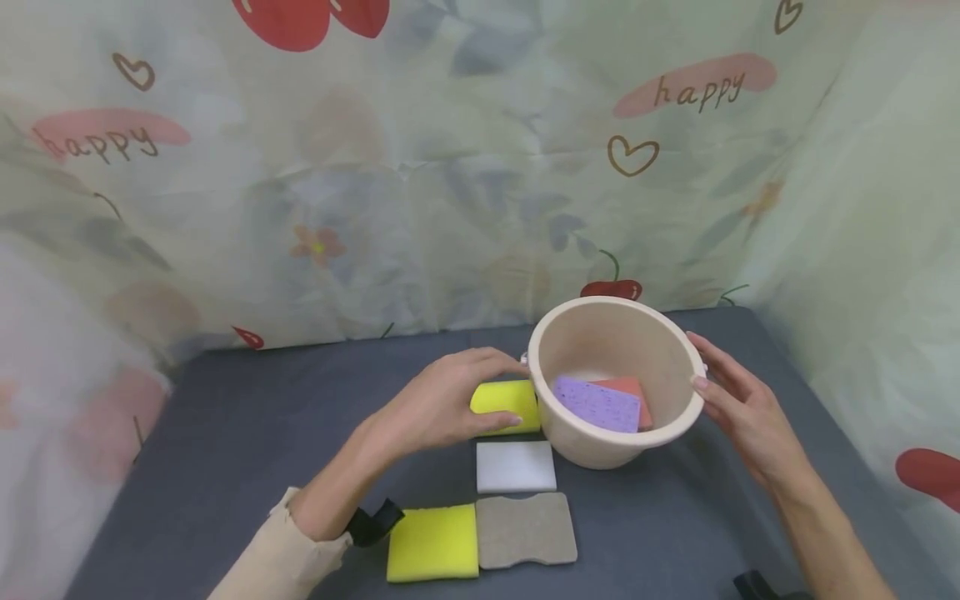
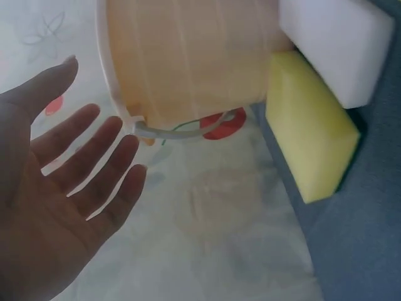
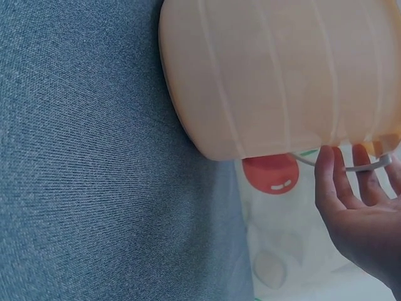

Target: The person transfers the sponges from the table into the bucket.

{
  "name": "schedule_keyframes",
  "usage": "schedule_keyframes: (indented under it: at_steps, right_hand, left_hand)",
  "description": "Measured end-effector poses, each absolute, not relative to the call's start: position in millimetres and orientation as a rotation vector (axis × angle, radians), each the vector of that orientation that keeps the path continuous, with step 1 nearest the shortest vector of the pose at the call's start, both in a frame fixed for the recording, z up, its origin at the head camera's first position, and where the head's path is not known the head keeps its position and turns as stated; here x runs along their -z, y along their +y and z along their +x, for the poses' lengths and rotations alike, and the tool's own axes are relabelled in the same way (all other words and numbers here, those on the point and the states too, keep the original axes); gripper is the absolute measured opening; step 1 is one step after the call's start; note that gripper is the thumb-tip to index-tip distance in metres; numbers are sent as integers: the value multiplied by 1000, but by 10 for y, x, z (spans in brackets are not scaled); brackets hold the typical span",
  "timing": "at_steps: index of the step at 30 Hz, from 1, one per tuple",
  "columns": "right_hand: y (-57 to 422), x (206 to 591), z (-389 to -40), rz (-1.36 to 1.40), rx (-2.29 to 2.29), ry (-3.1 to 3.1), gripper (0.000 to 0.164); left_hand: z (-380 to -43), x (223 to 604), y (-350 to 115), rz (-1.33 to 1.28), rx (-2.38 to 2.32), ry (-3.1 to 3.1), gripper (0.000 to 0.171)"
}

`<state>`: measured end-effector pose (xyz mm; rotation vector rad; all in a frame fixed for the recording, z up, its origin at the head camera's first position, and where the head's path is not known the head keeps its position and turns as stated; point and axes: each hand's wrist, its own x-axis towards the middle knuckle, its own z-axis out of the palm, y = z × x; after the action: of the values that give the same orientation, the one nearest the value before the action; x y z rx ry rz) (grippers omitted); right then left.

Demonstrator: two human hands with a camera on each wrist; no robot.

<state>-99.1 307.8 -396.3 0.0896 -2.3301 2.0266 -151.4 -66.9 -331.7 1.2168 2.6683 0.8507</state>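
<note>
Bucket [image 1: 615,342] stands on the table [image 1: 247,433]; its red sponge [image 1: 628,386] apparently props the purple sponge [image 1: 596,405]. My right hand [image 1: 753,417] touches its right side, fingers loosely extended, perhaps steadying; left hand [image 1: 457,400] relaxed, grasping nothing, at its left rim (contact unclear).

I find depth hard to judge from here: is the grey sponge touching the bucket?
Apart. The head view shows a strip of dark cloth between the far edge of the grey sponge and the bucket.
</note>
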Motion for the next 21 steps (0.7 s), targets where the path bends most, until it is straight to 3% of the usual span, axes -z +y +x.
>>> schedule_keyframes:
  at_steps: [21]
  right_hand:
    - [3088, 3980, -982, 196, -2129, -2221, 56]
  left_hand:
    - [-1173, 3535, -1211, 1013, -705, 2681, 64]
